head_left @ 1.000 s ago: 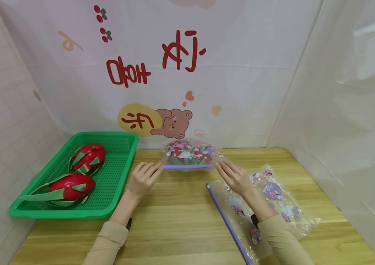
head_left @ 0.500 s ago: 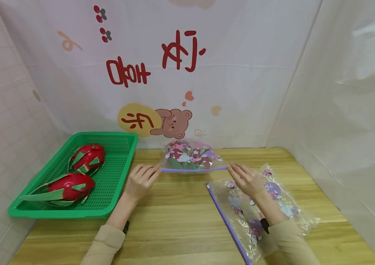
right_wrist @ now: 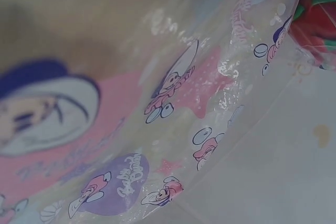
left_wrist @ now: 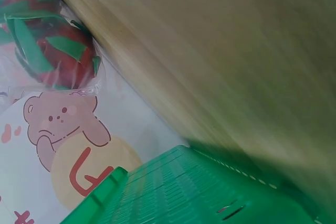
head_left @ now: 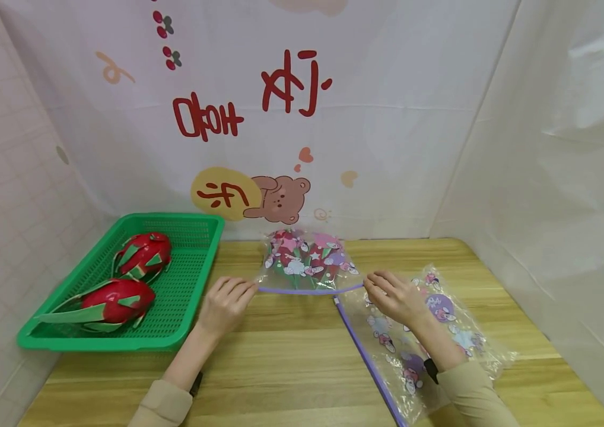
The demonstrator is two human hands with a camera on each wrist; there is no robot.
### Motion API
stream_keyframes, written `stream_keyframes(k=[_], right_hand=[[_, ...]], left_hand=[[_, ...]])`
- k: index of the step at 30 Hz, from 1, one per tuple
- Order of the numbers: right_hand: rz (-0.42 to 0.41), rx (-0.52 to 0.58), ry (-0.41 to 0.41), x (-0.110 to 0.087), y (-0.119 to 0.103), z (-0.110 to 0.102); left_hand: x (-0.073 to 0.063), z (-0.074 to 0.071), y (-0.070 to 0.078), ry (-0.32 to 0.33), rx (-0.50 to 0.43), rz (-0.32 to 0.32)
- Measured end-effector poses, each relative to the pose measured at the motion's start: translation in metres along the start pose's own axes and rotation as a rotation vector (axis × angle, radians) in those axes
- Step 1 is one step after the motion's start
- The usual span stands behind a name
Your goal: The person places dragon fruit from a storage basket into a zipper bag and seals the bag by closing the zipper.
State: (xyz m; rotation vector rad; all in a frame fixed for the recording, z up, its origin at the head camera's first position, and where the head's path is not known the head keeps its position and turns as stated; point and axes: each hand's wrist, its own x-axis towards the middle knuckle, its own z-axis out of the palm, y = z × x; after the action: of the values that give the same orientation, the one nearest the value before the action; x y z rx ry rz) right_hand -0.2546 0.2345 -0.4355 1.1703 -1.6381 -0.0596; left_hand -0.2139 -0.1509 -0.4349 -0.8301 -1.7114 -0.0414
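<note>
A clear printed zip bag (head_left: 307,270) lies at the back of the table with red-and-green dragon fruits (left_wrist: 68,56) inside it. Along its near side runs a purple zip edge (head_left: 302,291). My left hand (head_left: 227,303) pinches the left end of that edge. At the opposite end, my right hand (head_left: 395,296) pinches the right corner. The edge sags slightly between the two hands. Beneath my right forearm a second printed zip bag (head_left: 414,344) lies flat; its print (right_wrist: 199,87) fills much of the right wrist view. Neither wrist view shows fingers.
A green plastic basket (head_left: 94,344) stands at the left, holding one dragon fruit (head_left: 120,300) in front and another dragon fruit (head_left: 147,255) behind. A printed white cloth (head_left: 387,148) hangs behind the wooden table (head_left: 280,367). White sheeting (head_left: 563,237) flanks the right side.
Both hands have come nearer to me, drawing the filled bag's zip edge forward and down. My right hand has also shifted right, so the hands are farther apart.
</note>
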Motion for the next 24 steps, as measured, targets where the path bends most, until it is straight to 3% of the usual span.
stream_keyframes(k=[6, 8, 10, 12, 14, 18, 21, 24], right_hand=[[-0.017, -0.004, -0.009, 0.001, -0.003, -0.001], [-0.027, 0.0, -0.007, 0.0, -0.004, 0.0], [-0.034, 0.005, -0.005, -0.001, -0.005, 0.001], [-0.04, 0.014, -0.006, -0.001, -0.007, 0.002], [-0.046, 0.021, -0.01, -0.002, -0.009, 0.003], [-0.064, 0.029, -0.037, -0.001, -0.014, 0.003], [-0.075, 0.07, -0.051, 0.001, -0.019, 0.004], [-0.057, 0.139, -0.05, 0.009, -0.023, 0.01]], left_hand=[[0.0, -0.004, 0.0, -0.055, -0.012, 0.0], [0.0, -0.006, 0.0, -0.098, -0.034, -0.005], [0.001, -0.011, -0.002, -0.183, -0.077, -0.041], [0.003, -0.017, -0.004, -0.313, -0.13, -0.121], [0.005, -0.026, -0.009, -0.465, -0.156, -0.24], [0.006, -0.041, -0.023, -0.717, -0.114, -0.499], [0.002, -0.048, -0.03, -0.819, -0.075, -0.654], [-0.002, -0.051, -0.032, -0.837, -0.06, -0.723]])
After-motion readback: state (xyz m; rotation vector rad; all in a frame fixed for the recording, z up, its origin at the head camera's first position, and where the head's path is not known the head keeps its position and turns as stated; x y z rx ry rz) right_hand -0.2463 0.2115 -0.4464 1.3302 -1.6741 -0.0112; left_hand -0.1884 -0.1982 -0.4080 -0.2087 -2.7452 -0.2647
